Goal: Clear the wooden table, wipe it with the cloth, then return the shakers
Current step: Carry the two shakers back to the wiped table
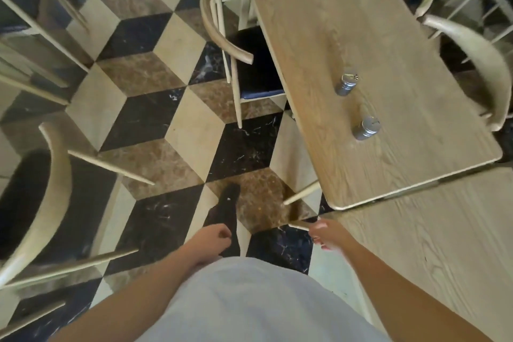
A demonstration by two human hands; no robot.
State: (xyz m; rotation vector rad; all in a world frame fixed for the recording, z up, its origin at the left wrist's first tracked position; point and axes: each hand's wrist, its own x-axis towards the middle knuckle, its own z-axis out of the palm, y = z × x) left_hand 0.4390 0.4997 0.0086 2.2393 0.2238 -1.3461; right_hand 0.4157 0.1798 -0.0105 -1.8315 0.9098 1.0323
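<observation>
Two cylindrical metal shakers, far one (346,84) and near one (366,128), standing apart on the pale, grained wooden table (333,36). Hanging loosely curled over cube-patterned marble tiles (138,119): left hand (213,240), holding nothing. Right hand (327,234) blurring, grip impossible to tell.

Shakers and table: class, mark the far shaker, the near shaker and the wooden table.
far shaker (346,84), head view, metal side.
near shaker (365,128), head view, metal side.
wooden table (319,22), head view, bare top.
</observation>
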